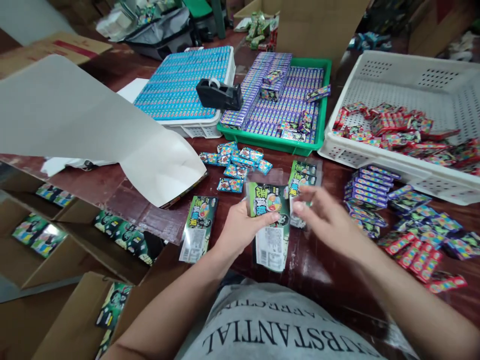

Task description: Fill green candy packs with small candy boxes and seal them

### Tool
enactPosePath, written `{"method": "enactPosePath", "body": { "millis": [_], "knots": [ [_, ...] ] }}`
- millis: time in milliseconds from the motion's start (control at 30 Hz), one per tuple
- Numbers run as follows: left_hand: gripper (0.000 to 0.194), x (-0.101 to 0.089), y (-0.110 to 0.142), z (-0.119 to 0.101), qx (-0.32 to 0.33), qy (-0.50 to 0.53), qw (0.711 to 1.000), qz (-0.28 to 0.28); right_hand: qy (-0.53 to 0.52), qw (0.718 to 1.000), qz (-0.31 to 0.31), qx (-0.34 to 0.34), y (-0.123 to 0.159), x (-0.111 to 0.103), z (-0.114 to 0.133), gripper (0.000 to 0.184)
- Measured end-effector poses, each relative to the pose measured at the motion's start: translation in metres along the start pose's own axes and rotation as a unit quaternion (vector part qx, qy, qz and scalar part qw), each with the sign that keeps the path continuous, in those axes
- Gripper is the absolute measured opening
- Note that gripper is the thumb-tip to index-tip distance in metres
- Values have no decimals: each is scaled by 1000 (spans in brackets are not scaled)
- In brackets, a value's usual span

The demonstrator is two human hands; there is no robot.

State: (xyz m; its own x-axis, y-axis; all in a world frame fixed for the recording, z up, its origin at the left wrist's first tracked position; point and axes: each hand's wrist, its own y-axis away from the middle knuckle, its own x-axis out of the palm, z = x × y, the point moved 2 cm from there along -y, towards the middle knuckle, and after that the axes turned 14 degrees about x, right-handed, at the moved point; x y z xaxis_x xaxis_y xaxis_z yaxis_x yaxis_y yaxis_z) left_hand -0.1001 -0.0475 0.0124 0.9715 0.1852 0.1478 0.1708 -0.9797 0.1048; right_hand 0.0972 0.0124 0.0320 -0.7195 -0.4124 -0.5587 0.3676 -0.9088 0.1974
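Left hand (240, 225) pinches the green packet (272, 242) at its left side, thumb on top — long axis pointing away from the torso (258, 320). Right hand (330, 215), nearer its right side, curls by a second packet (300, 172) — grip unconfirmed. Green tray (270, 142) lies beyond.

Packing workshop — candy-box trays (275, 105), open cartons (71, 225)

Moderate light; your right hand (330, 220) blurred, soft glare on table (318, 272) below it, far edges stretched.
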Motion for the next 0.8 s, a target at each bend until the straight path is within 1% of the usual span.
{"method": "enactPosePath", "body": {
  "millis": [33,67,100,133,200,233,300,333,400,433,467,500,533,567,600,633,667,700,733,767,800],
  "knots": [
    [39,-2,2,2,-4,16,1000,-20,-28,999,27,36,4,14,-1,39],
    [40,-3,6,5,-6,28,999,-39,-42,996,38,63,9,29,-1,35],
    [41,-5,12,9,-4,33,998,-59,-37,996,34,77,13,44,0,35],
    [40,-8,20,14,1,29,996,-81,-23,996,13,83,18,59,2,35],
    [40,-15,37,25,5,0,993,-119,23,996,-24,87,27,86,6,37],
    [40,-19,47,32,3,-13,990,-139,51,995,-21,83,30,99,8,39],
    [42,-30,63,43,0,-22,983,-182,92,993,16,69,33,119,10,42],
    [42,-36,69,47,4,-15,978,-206,98,993,40,57,32,125,11,42],
    [41,-47,76,49,30,11,964,-264,77,994,72,11,22,125,13,39],
    [42,-53,77,49,47,27,954,-294,66,995,74,-27,13,120,13,38],
    [43,-58,77,47,63,45,943,-323,65,992,76,-74,1,113,14,42],
    [45,-63,76,45,75,62,932,-348,80,986,79,-125,-12,106,13,53],
    [46,-66,74,42,84,77,923,-367,111,974,89,-174,-27,99,13,70],
    [45,-67,71,40,85,89,918,-376,156,958,113,-211,-41,93,11,86],
    [44,-66,69,38,76,97,917,-378,204,938,151,-235,-54,89,10,98],
    [42,-64,66,37,60,99,919,-377,246,919,190,-244,-66,85,8,104],
    [40,-61,64,37,39,96,921,-375,277,902,222,-245,-75,81,7,105],
    [38,-56,61,37,18,88,924,-372,297,892,237,-246,-82,75,6,103],
    [38,-51,58,37,-2,76,927,-368,307,889,231,-250,-86,69,6,99],
    [38,-45,55,38,-16,62,927,-369,313,893,205,-250,-86,61,6,94],
    [40,-40,53,38,-27,46,929,-366,316,903,161,-245,-83,51,5,91]
  ]
}}
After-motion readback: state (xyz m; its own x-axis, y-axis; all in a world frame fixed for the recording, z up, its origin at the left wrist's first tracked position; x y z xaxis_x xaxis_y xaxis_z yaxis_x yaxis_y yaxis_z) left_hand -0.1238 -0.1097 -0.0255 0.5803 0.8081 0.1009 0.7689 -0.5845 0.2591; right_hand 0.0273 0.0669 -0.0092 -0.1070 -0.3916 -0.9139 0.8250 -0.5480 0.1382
